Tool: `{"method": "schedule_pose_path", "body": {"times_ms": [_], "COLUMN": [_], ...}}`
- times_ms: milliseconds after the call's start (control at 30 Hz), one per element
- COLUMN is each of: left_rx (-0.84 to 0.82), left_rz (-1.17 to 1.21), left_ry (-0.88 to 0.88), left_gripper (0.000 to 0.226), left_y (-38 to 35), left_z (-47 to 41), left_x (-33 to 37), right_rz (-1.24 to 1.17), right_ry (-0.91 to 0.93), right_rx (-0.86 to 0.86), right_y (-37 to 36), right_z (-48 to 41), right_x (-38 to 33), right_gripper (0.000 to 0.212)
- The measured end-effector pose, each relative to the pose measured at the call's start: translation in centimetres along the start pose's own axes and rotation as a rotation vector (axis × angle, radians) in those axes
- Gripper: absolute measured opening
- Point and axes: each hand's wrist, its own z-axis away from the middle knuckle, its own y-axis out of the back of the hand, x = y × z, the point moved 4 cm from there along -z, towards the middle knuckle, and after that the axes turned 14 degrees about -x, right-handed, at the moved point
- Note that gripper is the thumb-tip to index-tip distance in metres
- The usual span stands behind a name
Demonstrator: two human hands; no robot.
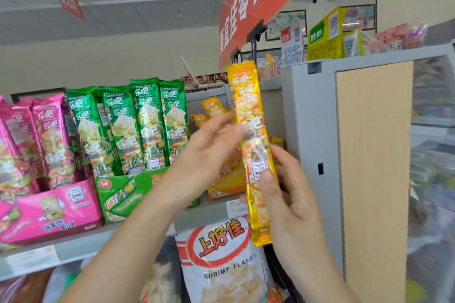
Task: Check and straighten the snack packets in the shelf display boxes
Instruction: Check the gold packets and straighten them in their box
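A long yellow snack packet stands upright in front of the shelf, lifted out of its orange display box. My right hand grips its lower half, thumb on the front. My left hand is blurred, its fingers stretched toward the packet's middle; whether they touch it I cannot tell. A few more yellow packets lean inside the orange box behind my left hand. Left of it, several green packets stand in a green box, and pink packets fill a pink box.
The boxes sit on a grey shelf with price tags along its edge. Below hangs a white shrimp flakes bag. A grey and wood shelf end panel rises close on the right. A red sign hangs overhead.
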Motion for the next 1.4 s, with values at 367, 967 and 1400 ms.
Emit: {"method": "schedule_pose_path", "body": {"times_ms": [367, 967, 1400], "left_rx": [0.262, 0.267, 0.395], "left_rz": [-0.523, -0.573, -0.257], "left_ry": [-0.087, -0.083, -0.197], "left_gripper": [0.066, 0.075, 0.041], "left_y": [3.4, 4.8, 6.0], "left_z": [1.9, 3.9, 5.0], "left_x": [0.9, -1.1, 1.1], "right_rz": [0.691, 1.102, 0.66], "right_ry": [-0.052, -0.714, 0.237], "right_rx": [-0.011, -0.338, 0.107], "right_y": [-1.3, -1.5, -2.5], "right_z": [-9.4, -19.0, -16.6], "right_x": [-2.5, 5.0, -3.1], "right_gripper": [0.025, 0.026, 0.038]}}
